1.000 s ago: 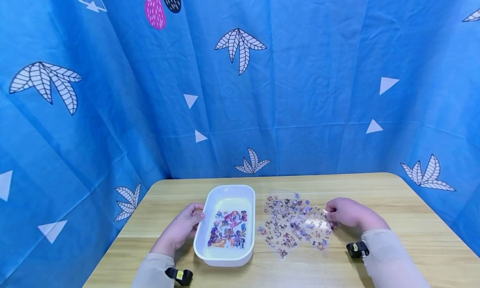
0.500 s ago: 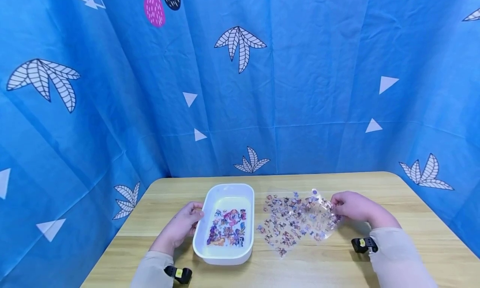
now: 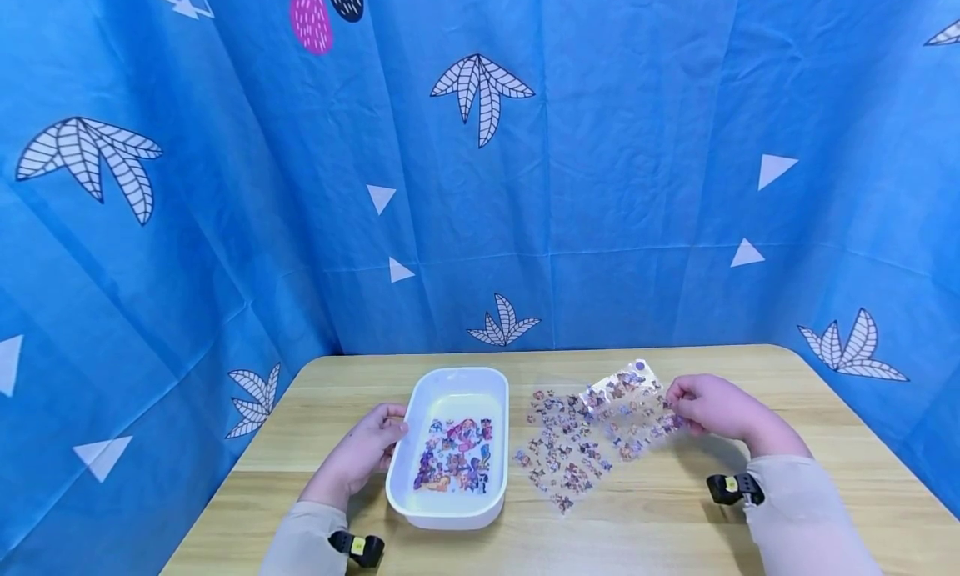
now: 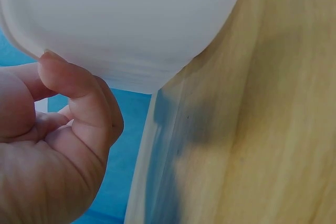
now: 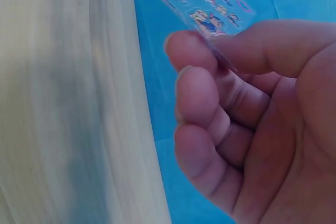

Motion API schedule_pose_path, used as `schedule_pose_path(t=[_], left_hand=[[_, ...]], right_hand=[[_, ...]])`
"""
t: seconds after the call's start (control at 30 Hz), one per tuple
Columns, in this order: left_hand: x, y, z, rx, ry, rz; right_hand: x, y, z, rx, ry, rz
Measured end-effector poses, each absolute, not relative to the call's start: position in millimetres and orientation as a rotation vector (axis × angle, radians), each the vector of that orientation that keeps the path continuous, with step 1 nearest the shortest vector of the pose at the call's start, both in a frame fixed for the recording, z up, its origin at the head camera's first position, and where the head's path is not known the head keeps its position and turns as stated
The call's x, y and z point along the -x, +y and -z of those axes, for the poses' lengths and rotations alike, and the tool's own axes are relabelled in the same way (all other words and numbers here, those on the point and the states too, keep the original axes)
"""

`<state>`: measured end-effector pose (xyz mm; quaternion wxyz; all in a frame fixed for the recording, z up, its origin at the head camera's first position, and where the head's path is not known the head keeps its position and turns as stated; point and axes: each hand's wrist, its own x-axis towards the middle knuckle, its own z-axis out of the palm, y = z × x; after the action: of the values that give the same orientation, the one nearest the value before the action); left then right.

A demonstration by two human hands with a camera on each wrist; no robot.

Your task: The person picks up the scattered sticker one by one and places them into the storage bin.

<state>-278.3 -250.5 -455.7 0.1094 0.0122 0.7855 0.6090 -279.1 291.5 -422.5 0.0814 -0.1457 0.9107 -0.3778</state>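
Observation:
My left hand (image 3: pixel 367 447) holds the left rim of a white plastic tub (image 3: pixel 450 523) with thumb and fingers. In the left wrist view, curled fingers (image 4: pixel 86 103) meet the tub's edge (image 4: pixel 121 30). Colourful cartoon stickers (image 3: pixel 456 458) lie in the tub's bottom. Between thumb and forefinger, my right hand (image 3: pixel 712 405) pinches the corner of a clear sticker sheet (image 3: pixel 633 418). That sheet slants up from the table, and its printed figures show in the right wrist view beside the thumb (image 5: pixel 286 51). Beneath it, more clear sticker sheeting (image 3: pixel 566 468) lies flat; how many sheets there are, I cannot tell.
Both hands work over a light wooden table (image 3: pixel 600 543). A blue patterned curtain (image 3: pixel 615 184) hangs behind it and along the sides. Each wrist carries a small black camera, one at the left sleeve (image 3: pixel 358 549) and one at the right (image 3: pixel 735 488).
My right hand has moved slightly right and up, turning and lifting the pinched sticker sheet away from the sheeting beneath. The left hand and the tub have stayed nearly still.

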Motion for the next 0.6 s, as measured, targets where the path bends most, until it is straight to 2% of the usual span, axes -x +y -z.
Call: schedule_pose_path(t=[0.6], left_hand=[[278,-250,456,-0.03,2.316,-1.798]], right_hand=[[282,270,416,0.463,2.661,1.32]])
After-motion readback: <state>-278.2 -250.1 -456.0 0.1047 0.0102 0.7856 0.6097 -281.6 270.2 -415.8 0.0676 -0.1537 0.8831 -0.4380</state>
